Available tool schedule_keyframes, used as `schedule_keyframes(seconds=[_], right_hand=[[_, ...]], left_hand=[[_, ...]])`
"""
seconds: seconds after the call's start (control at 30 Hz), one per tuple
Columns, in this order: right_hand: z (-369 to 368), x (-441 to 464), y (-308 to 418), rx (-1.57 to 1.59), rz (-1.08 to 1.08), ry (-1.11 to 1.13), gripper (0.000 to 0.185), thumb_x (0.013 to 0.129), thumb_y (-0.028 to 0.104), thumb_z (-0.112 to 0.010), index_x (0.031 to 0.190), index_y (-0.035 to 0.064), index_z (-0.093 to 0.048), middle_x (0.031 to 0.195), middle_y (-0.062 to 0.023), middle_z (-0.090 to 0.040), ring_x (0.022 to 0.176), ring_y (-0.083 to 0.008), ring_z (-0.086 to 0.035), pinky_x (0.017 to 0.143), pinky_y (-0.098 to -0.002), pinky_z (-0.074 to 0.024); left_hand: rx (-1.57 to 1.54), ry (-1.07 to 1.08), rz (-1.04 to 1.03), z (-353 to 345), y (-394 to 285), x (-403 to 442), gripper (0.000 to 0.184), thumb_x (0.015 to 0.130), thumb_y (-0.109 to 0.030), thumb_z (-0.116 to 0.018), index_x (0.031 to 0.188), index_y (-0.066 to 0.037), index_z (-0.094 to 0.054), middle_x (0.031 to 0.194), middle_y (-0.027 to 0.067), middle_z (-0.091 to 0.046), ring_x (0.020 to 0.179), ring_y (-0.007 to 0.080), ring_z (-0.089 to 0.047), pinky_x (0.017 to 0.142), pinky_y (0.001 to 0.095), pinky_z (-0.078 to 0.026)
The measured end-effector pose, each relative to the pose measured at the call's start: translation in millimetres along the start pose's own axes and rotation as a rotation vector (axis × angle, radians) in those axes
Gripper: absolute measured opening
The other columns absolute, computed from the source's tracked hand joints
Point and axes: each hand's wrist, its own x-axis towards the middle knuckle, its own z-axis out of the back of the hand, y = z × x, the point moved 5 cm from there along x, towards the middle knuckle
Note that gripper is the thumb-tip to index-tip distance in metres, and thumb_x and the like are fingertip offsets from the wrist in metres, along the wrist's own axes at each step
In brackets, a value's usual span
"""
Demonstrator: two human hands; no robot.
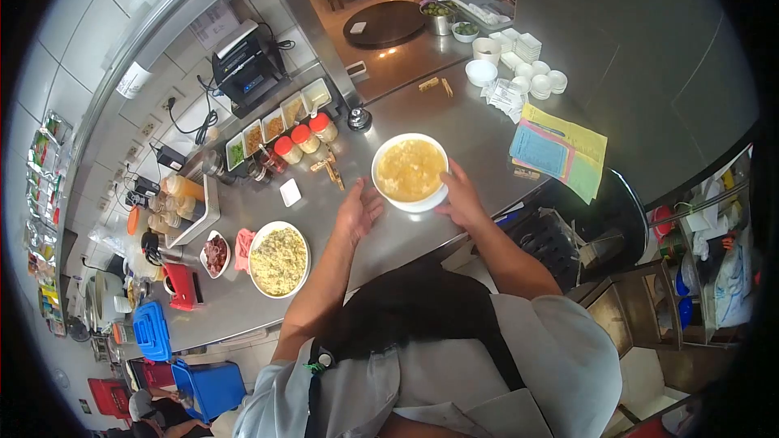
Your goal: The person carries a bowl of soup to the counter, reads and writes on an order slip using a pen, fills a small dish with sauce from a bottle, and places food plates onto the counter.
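A white bowl [375, 186] of yellow soup, with pale egg-like pieces in it, is upright at the middle of the steel counter. My right hand [461, 199] grips the bowl's right side, thumb near the rim and fingers partly hidden beneath it. On the other side, my left hand [359, 212] is open, fingers apart, close to the bowl's lower left; whether it touches is hard to see. Further left stands a large white bowl [279, 259] of yellow, fried-rice-like food. Beside that are a pink cloth [243, 248] and a small dish of dark red pieces [215, 255].
Red-lidded jars [305, 139], a topping tray [274, 125] and a service bell [359, 119] line the back of the steel counter [389, 247]. White cups [541, 81] and colored papers [560, 150] sit at right. Another person [162, 414] is at lower left, near a blue bin [208, 389].
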Motion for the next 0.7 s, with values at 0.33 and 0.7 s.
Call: schedule_keyframes(seconds=[0.33, 0.7], right_hand=[[-32, 110, 36, 0.096, 0.085, -0.165, 0.067, 0.105, 0.025, -0.059, 0.165, 0.0293, -0.031, 0.164, -0.0154, -0.037, 0.141, -0.0410, -0.049, 0.102, -0.0722, -0.0475], [-81, 202, 80, 0.067, 0.166, -0.322, 0.066, 0.105, 0.024, -0.059, 0.164, 0.0311, -0.031, 0.162, -0.0171, -0.040, 0.138, -0.0418, -0.051, 0.098, -0.0651, -0.0554]], left_hand=[[0.089, 0.016, 0.017, 66, 53, -113, 0.047, 0.112, -0.034, -0.054, 0.144, 0.000, -0.052, 0.118, 0.0125, -0.069, 0.104, 0.0241, -0.070, 0.095, 0.0386, -0.058], [-0.307, -0.343, -0.190, 115, 69, -211, 0.050, 0.112, -0.038, -0.053, 0.144, 0.000, -0.050, 0.120, 0.0175, -0.067, 0.110, 0.0272, -0.068, 0.101, 0.0446, -0.057]])
